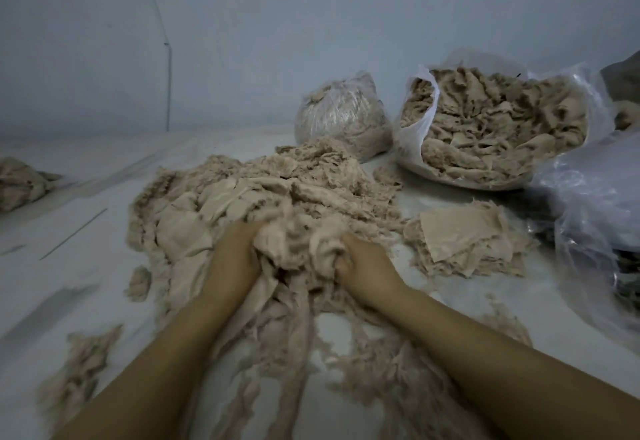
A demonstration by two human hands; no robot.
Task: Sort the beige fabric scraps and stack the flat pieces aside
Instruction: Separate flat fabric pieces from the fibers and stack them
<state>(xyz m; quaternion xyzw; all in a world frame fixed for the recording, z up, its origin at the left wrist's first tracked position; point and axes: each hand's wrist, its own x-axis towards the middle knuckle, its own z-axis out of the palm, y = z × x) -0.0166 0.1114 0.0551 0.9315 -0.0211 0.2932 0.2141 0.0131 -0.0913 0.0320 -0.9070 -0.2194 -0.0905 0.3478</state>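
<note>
Gripping scrap pile (263,193): left hand (232,259), right hand (363,264)

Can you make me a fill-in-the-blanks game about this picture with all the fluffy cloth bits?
1. Both hands are digging into the big ____ of scraps.
2. The right hand grips a bunch of ____.
3. The flat pieces lie to the ____ of the hands.
4. The open bag is full of beige ____.

Missing words: pile; fabric; right; scraps
</note>
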